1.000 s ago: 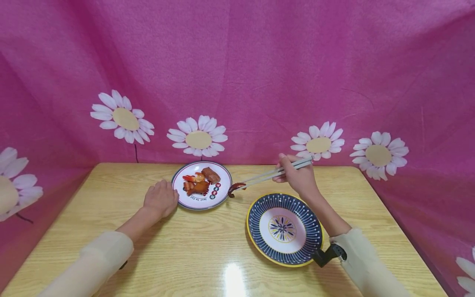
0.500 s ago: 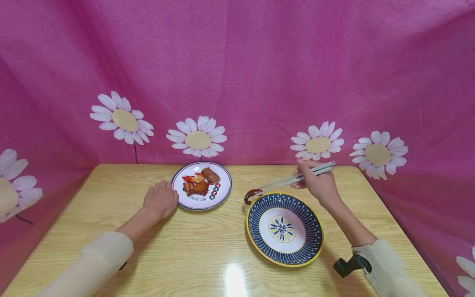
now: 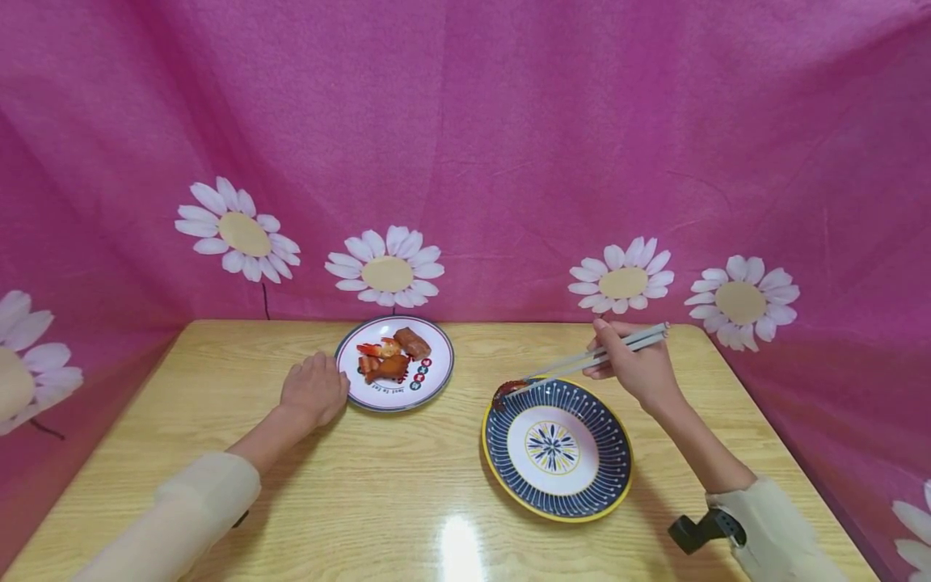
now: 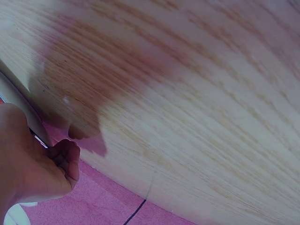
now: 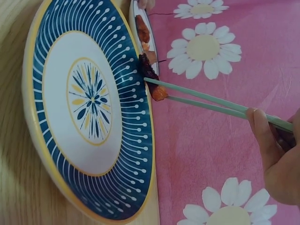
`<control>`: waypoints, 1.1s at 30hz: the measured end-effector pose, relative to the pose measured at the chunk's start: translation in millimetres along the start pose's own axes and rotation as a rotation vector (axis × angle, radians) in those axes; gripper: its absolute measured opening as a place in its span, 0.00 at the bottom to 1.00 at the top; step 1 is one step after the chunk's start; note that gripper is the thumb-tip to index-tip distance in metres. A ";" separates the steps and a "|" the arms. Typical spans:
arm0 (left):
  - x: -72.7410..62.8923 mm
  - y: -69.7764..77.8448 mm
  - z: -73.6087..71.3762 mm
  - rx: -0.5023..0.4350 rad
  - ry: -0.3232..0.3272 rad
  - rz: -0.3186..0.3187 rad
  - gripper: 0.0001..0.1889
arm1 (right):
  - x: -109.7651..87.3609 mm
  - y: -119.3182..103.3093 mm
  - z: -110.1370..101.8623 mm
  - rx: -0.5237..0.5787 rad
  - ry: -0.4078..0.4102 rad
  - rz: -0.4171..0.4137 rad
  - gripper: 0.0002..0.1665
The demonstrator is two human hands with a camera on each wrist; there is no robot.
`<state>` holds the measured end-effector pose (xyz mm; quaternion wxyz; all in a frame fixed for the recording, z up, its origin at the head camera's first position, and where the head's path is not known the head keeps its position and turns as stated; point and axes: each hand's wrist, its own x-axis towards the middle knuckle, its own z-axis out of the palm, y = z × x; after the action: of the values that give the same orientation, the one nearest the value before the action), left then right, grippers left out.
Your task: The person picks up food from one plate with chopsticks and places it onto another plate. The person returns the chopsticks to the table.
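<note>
My right hand holds a pair of pale chopsticks. Their tips pinch a dark red, curled piece of food like an octopus tentacle, over the far left rim of the blue-patterned dish. In the right wrist view, the piece shows an orange end beside the chopstick tips. My left hand grips the left rim of a white plate, fingers curled in the left wrist view. On that plate lie a shrimp, a brown meat chunk and a glossy orange-brown piece.
Both dishes stand on a light wooden table, the white plate near its back edge. Behind and around the sides hangs a pink curtain with printed daisies. A black wrist camera sits at my right cuff.
My right hand has moved right with the chopsticks, carrying the dark red piece from beside the white plate to over the blue dish's rim. The left hand has stayed at the plate.
</note>
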<state>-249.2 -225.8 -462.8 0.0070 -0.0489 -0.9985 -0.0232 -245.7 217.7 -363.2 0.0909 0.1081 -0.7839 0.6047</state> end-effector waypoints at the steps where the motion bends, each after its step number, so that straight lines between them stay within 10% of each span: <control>1: 0.2 -0.1 0.6 0.000 0.003 0.000 0.21 | -0.5 0.5 -0.8 -0.002 -0.002 -0.003 0.24; 33: 0.5 -1.1 0.3 -0.015 0.017 0.010 0.21 | -1.7 14.0 -6.9 -0.139 -0.076 0.066 0.27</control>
<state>-249.8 -226.9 -463.1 0.0154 -0.0536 -0.9980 -0.0312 -247.9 228.0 -374.9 0.0484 0.0986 -0.8301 0.5467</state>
